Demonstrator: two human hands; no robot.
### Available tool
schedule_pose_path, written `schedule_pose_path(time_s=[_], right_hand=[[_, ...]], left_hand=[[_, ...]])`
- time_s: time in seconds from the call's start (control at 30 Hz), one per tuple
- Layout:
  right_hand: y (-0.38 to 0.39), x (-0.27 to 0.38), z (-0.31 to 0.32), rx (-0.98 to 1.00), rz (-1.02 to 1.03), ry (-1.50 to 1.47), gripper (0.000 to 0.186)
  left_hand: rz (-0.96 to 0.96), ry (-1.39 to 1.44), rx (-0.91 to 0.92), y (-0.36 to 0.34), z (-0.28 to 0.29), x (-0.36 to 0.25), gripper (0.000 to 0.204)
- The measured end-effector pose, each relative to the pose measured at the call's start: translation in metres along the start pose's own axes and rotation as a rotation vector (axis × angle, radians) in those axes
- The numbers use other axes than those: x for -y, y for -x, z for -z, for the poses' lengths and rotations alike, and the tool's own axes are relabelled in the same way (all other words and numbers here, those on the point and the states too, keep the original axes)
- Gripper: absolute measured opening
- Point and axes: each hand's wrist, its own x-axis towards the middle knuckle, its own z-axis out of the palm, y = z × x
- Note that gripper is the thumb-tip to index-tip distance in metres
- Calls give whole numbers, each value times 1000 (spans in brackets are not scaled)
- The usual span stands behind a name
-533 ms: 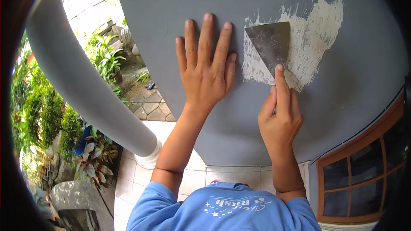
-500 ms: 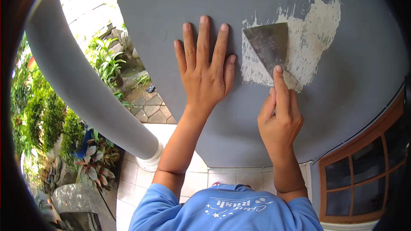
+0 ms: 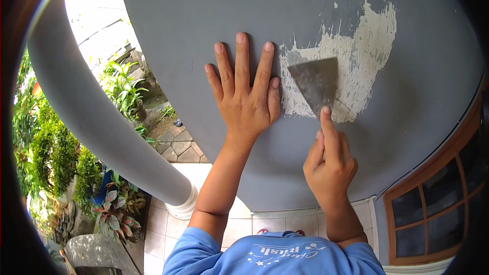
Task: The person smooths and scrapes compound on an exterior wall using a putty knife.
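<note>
left hand: fingers splayed on grey wall. right hand, four o'clock from left: fingers clasp scraper over pale patch.

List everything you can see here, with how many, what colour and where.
Wall: 1, grey, centre.
Patch: 1, whitish, upper right of the wall.
Scraper: 1, grey blade, over the patch's lower left.
Pillar: 1, grey, left.
Plants: several, green and reddish, far left.
Paving stones: several, greyish-brown, between pillar and wall.
Floor tiles: several, pale, below the wall.
Window: 1, brown-framed, lower right.
Shirt: 1, blue, bottom centre.
Left hand: 1, spread against the wall.
Right hand: 1, gripping the scraper.
</note>
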Motion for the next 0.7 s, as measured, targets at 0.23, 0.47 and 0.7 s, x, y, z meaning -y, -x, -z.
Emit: schedule_pose_path(time_s=[0.23, 0.47, 0.7], right_hand=[[-42, 2, 8, -119, 28, 29, 43], [-35, -2, 6, -111, 65, 126, 50], [-18, 6, 7, -67, 115, 170, 51]], left_hand=[[8, -17, 11, 4, -1, 2, 50], [-1, -19, 4, 4, -5, -3, 50], [31, 22, 14, 5, 1, -3, 47]])
